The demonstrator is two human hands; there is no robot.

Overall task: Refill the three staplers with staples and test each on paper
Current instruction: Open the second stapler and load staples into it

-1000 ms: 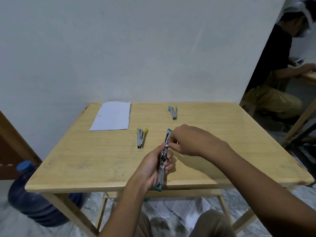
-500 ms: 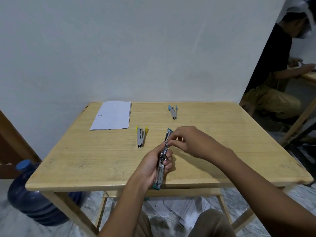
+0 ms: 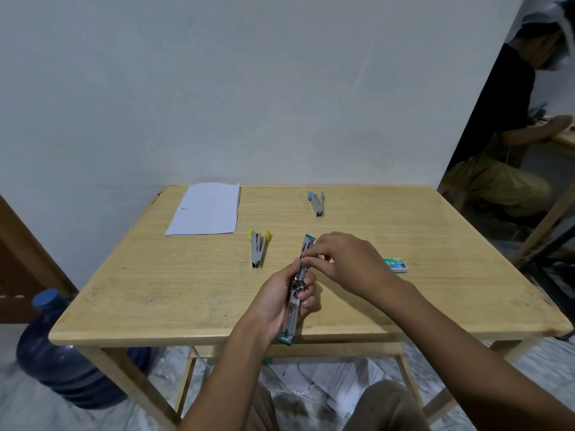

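Left hand [image 3: 273,306] grips opened green stapler [image 3: 295,293]; right hand [image 3: 345,262] pinches at its channel. Yellow stapler [image 3: 257,248], blue stapler [image 3: 317,204], paper [image 3: 205,209] apparently untouched.

three staplers [image 3: 292,306] [image 3: 258,249] [image 3: 317,204], one paper stack [image 3: 206,209], one staple box [image 3: 395,264], one water jug [image 3: 67,356]

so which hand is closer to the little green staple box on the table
The right hand. It sits just left of the staple box, pinching at the open teal stapler. The left hand grips that stapler farther away, nearer the table's front edge.
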